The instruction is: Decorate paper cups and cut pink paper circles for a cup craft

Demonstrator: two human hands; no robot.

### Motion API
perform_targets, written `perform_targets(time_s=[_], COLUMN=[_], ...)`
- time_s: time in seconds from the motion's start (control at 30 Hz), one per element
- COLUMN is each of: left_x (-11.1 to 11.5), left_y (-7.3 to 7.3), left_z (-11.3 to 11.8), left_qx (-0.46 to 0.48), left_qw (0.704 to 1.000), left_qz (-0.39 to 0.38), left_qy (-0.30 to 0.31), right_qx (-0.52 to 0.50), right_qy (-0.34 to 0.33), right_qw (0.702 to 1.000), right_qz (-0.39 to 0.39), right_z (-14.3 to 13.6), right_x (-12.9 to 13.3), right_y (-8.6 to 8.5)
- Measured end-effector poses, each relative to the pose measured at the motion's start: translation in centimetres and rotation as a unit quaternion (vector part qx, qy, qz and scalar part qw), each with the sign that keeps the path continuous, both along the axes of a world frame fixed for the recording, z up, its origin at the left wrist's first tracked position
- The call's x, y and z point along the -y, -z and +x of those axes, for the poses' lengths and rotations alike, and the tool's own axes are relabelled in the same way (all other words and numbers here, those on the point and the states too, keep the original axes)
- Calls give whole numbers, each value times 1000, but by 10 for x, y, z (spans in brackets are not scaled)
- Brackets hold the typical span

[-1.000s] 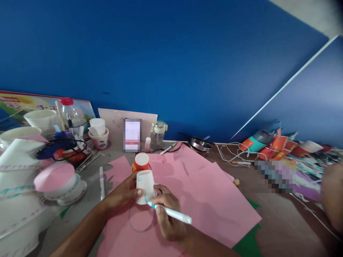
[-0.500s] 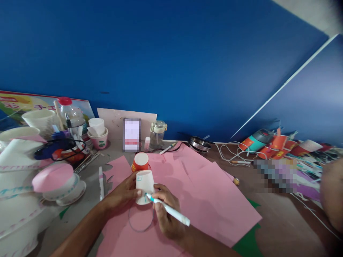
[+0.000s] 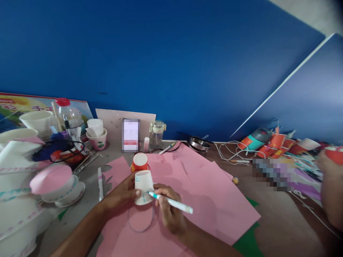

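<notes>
My left hand (image 3: 122,192) grips a white paper cup (image 3: 144,182), turned bottom up, by its left side. Teal lines mark the cup near its top and lower wall. A white marker with a teal tip (image 3: 175,204) is held in my right hand (image 3: 171,210), its point at the cup's lower right. Just behind stands a red paper cup (image 3: 140,163), partly hidden by the white one. Beneath both hands lies pink paper (image 3: 198,200), with a drawn circle (image 3: 140,217) below the cup.
Stacked white bowls and cups (image 3: 18,200) crowd the left. A second marker (image 3: 100,184) lies near my left forearm. A phone (image 3: 131,135), a glass jar (image 3: 157,135) and a metal dish (image 3: 198,143) line the back. At far right another person's hand (image 3: 332,178) holds a red cup (image 3: 334,154).
On the cup's lower wall the teal marking has grown, and the marker tip has shifted slightly right and up. The other person's hand at right now shows a red cup.
</notes>
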State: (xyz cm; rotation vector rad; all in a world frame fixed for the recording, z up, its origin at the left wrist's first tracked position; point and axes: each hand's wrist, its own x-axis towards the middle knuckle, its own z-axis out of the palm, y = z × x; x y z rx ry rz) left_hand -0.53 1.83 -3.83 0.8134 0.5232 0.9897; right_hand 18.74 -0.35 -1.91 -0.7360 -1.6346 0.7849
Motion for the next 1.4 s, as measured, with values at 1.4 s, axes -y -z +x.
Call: perform_targets(time_s=[1.4], left_x=[0], left_y=[-8], left_z=[-17], left_qx=[-40], left_qw=[999], left_qz=[-7], left_qy=[28], right_qx=[-223], right_qy=[53], right_qw=[952], right_qz=[-205], right_z=[1], right_x=[-22], right_y=[2])
